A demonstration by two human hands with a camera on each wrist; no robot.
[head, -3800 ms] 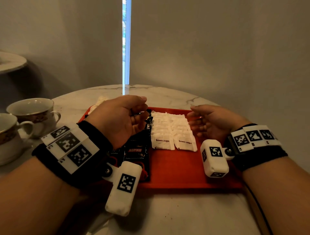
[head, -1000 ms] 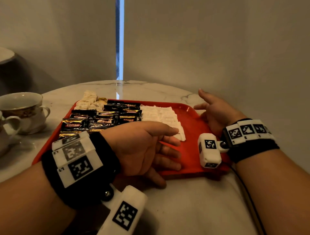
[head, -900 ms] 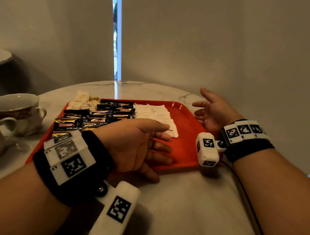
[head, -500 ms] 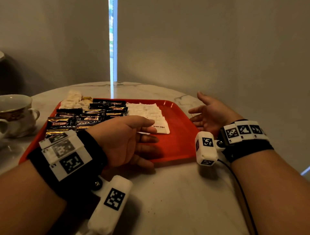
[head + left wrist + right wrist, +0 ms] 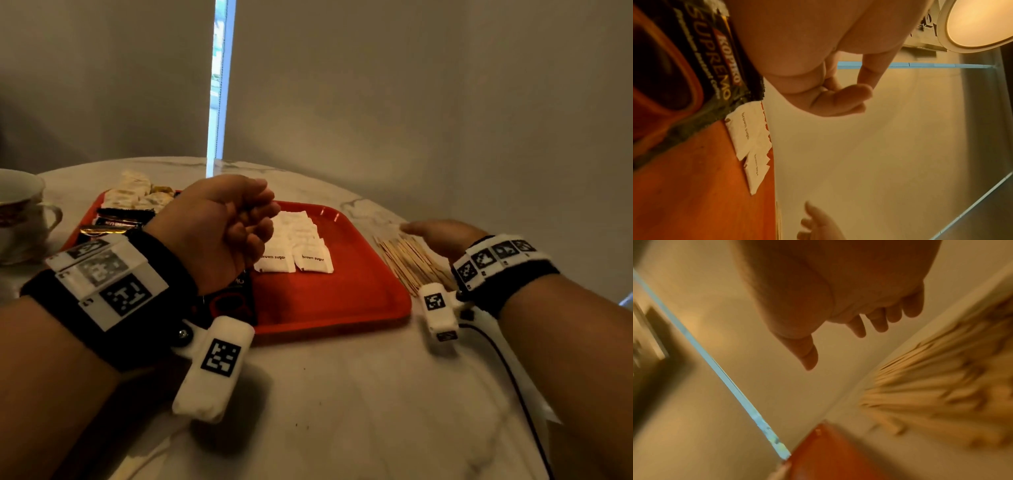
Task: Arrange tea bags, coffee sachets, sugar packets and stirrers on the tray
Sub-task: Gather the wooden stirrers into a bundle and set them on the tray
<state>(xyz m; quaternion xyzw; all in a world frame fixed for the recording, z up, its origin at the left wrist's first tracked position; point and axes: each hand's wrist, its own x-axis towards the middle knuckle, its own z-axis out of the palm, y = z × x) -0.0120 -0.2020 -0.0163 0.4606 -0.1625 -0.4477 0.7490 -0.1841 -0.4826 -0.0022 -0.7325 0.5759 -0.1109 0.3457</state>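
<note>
Left hand is up over the red tray, fingers curled in, holding nothing. Right hand has fingers spread loose over the stirrers lying on the worktop beside the tray. Sugar packets and coffee sachets sit in the tray.

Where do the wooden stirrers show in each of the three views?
Head: stirrers lie on the table right of the tray, under the right hand.
Left wrist: only a thin pale sliver at the tray's bottom edge; hard to tell.
Right wrist: blurred fan at right.
Shared landmark: the red tray, in all three views.
</note>
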